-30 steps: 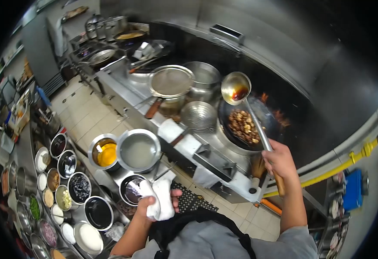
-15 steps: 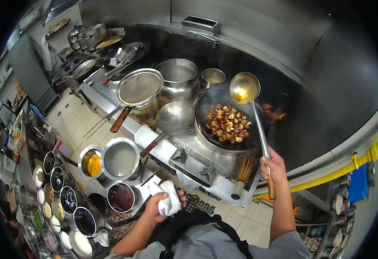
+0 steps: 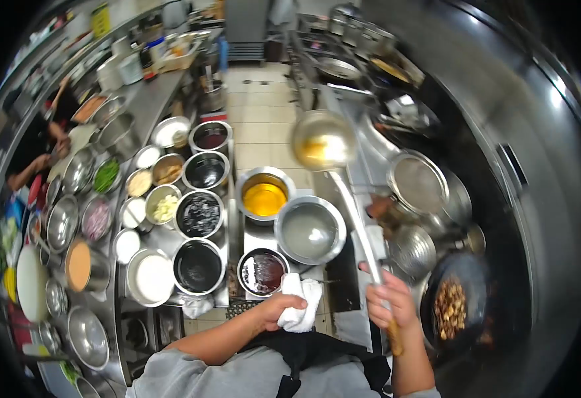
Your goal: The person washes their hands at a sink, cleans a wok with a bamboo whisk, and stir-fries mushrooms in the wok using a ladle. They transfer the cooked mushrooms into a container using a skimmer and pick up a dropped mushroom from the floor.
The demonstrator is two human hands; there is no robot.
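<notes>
My right hand point(image 3: 392, 302) is wrapped round the wooden-ended handle of a long metal ladle point(image 3: 322, 140), whose bowl holds a little amber liquid and hangs over the aisle side of the stove. My left hand point(image 3: 284, 312) grips a folded white cloth point(image 3: 301, 302) in front of my body. Just beyond the cloth stand a pot of dark red liquid point(image 3: 262, 272), a pot of cloudy liquid point(image 3: 311, 231) and a pot of orange oil point(image 3: 264, 199). A black wok point(image 3: 455, 298) with browned pieces sits at the right.
Bowls of dark liquids, white powders and chopped ingredients crowd the left counter point(image 3: 122, 310). A strainer point(image 3: 418, 182) and a perforated ladle point(image 3: 411, 253) lie on the stove side. At the far left, another person's hands point(image 3: 41, 161) are visible. Tiled floor point(image 3: 258, 109) runs between the counters.
The view has swung left toward the counter of bowls. My right hand has carried the ladle away from the wok, toward the pots. My left hand still holds the cloth.
</notes>
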